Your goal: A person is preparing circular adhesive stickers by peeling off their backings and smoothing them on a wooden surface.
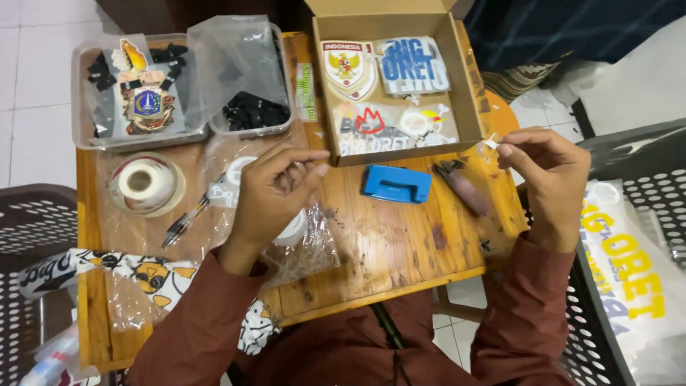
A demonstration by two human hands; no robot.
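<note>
My left hand (275, 189) hovers over the wooden table (400, 243), fingers pinched together on something thin and clear that I cannot make out, above a clear plastic sleeve (300, 246). My right hand (547, 175) is raised at the table's right edge and pinches a small white strip (491, 142) between thumb and fingers. Between the hands lie a blue hole punch (396, 184) and dark pliers (463, 187). An open cardboard box (468, 93) behind them holds several stickers in clear bags.
Two clear plastic trays (82, 139) with black small parts and emblem stickers stand at the back left. A tape roll (145, 184) and a pen (184, 221) lie at left. Black perforated crates (643, 171) flank the table; the right one holds printed bags (629, 279).
</note>
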